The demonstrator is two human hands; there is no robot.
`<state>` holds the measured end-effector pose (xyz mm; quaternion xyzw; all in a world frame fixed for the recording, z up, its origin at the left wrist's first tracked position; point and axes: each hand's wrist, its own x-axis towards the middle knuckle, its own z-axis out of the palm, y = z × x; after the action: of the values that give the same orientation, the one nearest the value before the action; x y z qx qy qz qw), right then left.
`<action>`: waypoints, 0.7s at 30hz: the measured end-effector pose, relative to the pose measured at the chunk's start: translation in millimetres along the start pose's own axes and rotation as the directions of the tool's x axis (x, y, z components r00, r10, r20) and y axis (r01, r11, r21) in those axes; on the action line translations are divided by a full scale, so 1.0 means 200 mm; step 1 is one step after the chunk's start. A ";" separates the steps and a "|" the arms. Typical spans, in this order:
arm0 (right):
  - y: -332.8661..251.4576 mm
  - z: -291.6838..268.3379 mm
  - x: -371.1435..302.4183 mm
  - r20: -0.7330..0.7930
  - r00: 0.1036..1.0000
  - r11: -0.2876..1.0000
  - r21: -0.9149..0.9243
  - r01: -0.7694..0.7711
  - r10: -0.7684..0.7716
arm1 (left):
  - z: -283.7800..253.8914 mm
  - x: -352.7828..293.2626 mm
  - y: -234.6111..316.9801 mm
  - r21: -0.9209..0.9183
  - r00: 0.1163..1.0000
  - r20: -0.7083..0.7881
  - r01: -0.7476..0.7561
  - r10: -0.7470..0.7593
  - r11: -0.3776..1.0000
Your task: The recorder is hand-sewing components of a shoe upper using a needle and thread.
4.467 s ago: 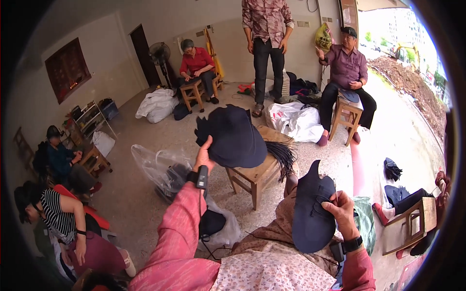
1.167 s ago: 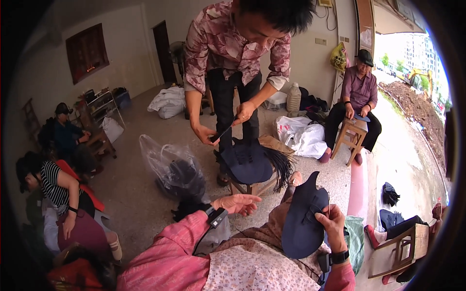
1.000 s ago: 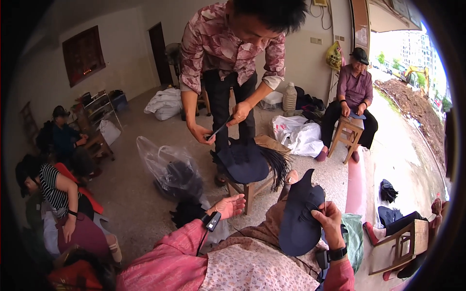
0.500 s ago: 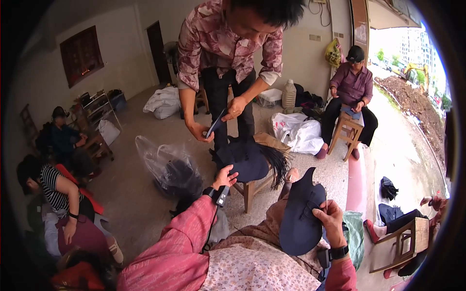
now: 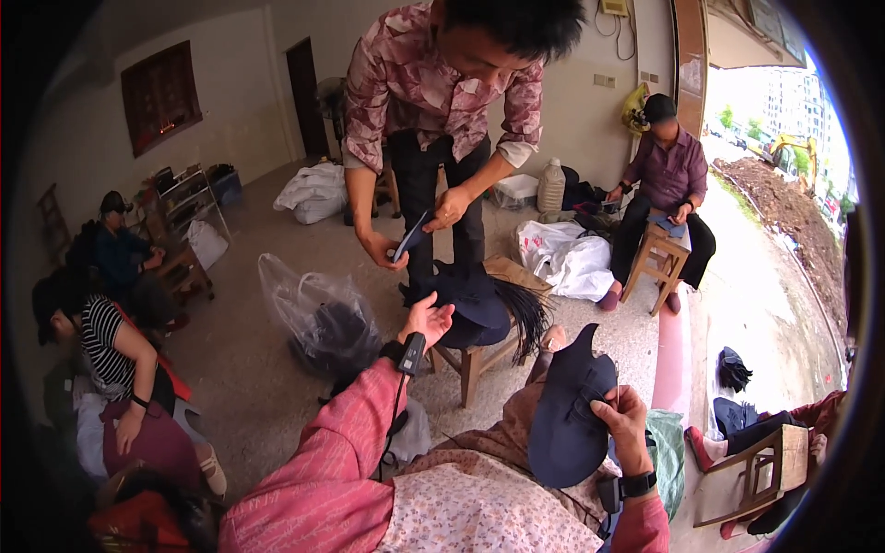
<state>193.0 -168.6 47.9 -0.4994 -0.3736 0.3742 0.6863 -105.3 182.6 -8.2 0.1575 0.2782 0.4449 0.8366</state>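
My right hand (image 5: 629, 422) pinches the right edge of a flat, dark blue shoe upper (image 5: 564, 419), with a rounded lower end and a pointed upper tip, above my lap. Dark lacing or stitching runs along its middle. My left hand (image 5: 427, 323) is open, palm turned up and fingers apart, beside a pile of similar dark uppers (image 5: 475, 309) on a wooden stool (image 5: 472, 369). Whether the fingertips touch the pile I cannot tell. Thin black strands (image 5: 525, 318) hang off the pile's right side. Across the stool, a standing person bends over a small dark blue piece (image 5: 413, 237) held in both hands.
A clear plastic bag (image 5: 318, 309) of dark material sits on the floor to the left. White sacks (image 5: 562, 263) lie behind the stool. Other people sit at both sides, one at a wooden stool (image 5: 656, 253). A green bag (image 5: 666, 452) is by my right forearm.
My left hand has shifted slightly up and opened, its palm turning upward and fingers spreading. The right hand's fingers have closed in a little on the upper. The seated person at right lifted their head.
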 end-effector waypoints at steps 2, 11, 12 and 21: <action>-0.01 0.01 0.00 -0.001 1.000 1.000 0.004 -0.021 0.021 | 0.00 0.04 0.00 0.170 0.988 -0.152 0.019 0.007 0.985; -0.03 0.01 0.00 -0.010 0.999 0.998 -0.039 -0.051 0.051 | -0.14 0.27 -0.04 0.653 0.956 -0.045 -0.192 0.291 0.733; -0.03 0.01 0.00 -0.017 0.998 0.998 -0.033 -0.054 0.054 | -0.17 0.28 0.00 0.563 0.945 -0.090 -0.213 0.316 0.799; -0.06 0.02 0.00 -0.022 0.998 0.996 -0.065 -0.068 0.067 | -0.52 0.21 0.19 0.235 0.938 -0.229 -0.207 0.261 0.950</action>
<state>190.8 -170.0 60.7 -0.5378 -0.3619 0.3798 0.6600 -175.1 240.0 -85.2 0.2168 0.4084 0.5271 0.7130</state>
